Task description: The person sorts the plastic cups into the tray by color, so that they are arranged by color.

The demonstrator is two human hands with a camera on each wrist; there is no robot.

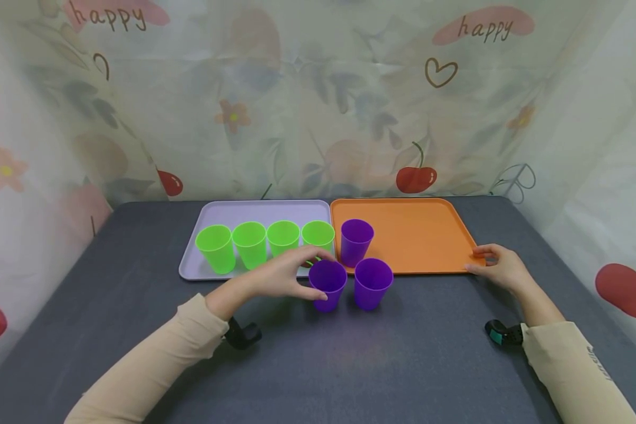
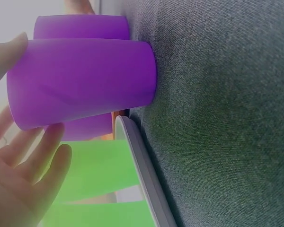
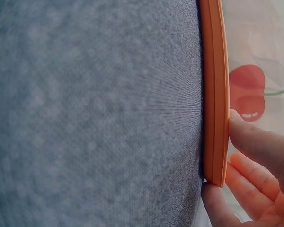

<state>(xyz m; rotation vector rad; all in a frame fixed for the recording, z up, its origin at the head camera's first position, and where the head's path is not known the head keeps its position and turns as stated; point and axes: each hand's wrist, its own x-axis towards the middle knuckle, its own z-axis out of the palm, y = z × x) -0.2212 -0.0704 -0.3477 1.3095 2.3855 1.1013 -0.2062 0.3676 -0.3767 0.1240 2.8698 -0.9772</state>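
Note:
My left hand curves around a purple cup, thumb on its near side and fingers on the far side, close to the rim. That cup stands upright on the dark cloth in front of the trays. Just right of it is a second purple cup, also on the cloth. A third purple cup stands on the left end of the orange tray. At that tray's near right corner, my right hand holds the edge, with the thumb on the rim.
Several green cups stand in a row on the lilac tray, which adjoins the orange one on the left. A dark grey cloth covers the table. Behind the trays hangs a patterned curtain.

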